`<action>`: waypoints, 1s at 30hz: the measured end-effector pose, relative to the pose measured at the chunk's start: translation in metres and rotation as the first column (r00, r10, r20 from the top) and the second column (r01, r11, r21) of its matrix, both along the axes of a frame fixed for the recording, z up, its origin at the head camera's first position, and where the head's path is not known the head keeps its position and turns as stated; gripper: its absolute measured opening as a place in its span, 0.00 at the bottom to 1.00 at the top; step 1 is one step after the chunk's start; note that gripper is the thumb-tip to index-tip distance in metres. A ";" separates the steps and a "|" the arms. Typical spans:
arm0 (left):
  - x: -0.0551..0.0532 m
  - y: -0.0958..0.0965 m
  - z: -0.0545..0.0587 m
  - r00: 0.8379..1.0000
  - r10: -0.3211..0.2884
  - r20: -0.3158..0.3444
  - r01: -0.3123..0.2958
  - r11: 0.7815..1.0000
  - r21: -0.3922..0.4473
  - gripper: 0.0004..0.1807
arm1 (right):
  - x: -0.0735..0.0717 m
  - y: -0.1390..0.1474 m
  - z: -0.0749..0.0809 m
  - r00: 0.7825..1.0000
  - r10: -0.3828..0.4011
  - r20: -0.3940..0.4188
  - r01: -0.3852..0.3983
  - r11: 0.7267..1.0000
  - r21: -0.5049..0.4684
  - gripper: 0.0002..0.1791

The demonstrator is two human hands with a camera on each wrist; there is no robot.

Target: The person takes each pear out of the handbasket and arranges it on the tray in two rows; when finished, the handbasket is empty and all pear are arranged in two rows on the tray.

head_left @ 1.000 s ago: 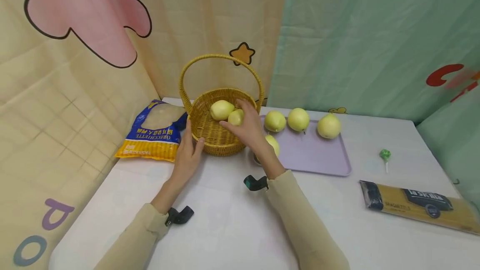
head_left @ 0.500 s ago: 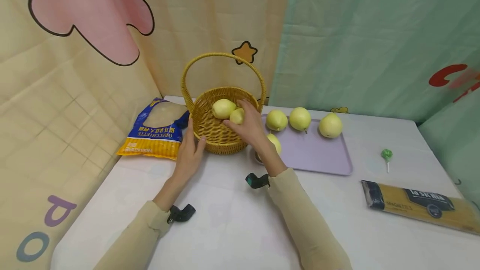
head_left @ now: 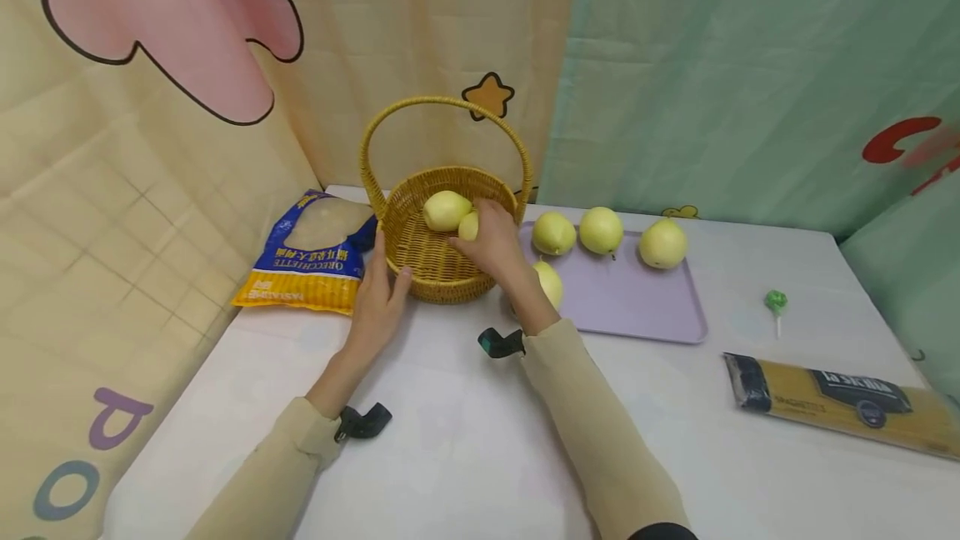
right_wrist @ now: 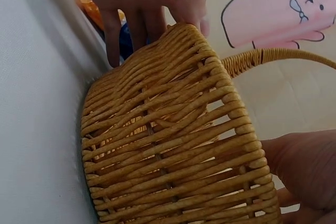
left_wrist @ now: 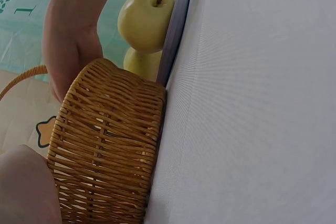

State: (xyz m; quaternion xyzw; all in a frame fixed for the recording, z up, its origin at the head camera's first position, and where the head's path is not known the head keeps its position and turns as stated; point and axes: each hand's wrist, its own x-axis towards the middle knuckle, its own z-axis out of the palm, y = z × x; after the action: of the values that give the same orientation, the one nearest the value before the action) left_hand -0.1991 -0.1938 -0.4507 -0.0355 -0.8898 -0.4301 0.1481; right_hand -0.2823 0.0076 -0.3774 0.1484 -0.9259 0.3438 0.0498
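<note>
A round wicker basket (head_left: 442,292) with a tall hoop handle stands at the back of the table. Inside it lies one yellow-green pear (head_left: 446,212), with a second pear (head_left: 468,227) touching its right side. My right hand (head_left: 495,244) reaches over the near right rim and grips that second pear between thumb and fingers, covering much of it. On the basket's left side rests my left hand (head_left: 377,302), fingers straight along the outer wall. In the right wrist view, the left hand's fingers (right_wrist: 137,27) point down against the weave. The right fingertips are partly hidden.
Right of the basket, a lilac tray (head_left: 637,307) carries several pears (head_left: 601,231). A blue and yellow pasta bag (head_left: 306,257) lies left of the basket. Further right are a green lollipop (head_left: 776,302) and a spaghetti pack (head_left: 840,402). Curtains (head_left: 675,82) hang behind the table.
My right hand has turned slightly over the pear in the basket and now covers more of it. The left hand stays against the basket. The head view has shifted a little.
</note>
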 end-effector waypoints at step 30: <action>0.002 0.003 0.002 1.000 0.002 0.004 -0.002 1.000 0.002 0.42 | -0.003 -0.011 -0.005 0.988 -0.151 -0.022 0.149 0.987 -0.063 0.39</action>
State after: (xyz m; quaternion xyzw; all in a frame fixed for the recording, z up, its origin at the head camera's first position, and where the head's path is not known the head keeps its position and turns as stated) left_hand -0.1971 -0.1911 -0.4485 -0.0338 -0.8898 -0.4309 0.1465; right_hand -0.2855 -0.0035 -0.3826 0.0813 -0.9228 0.3650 0.0926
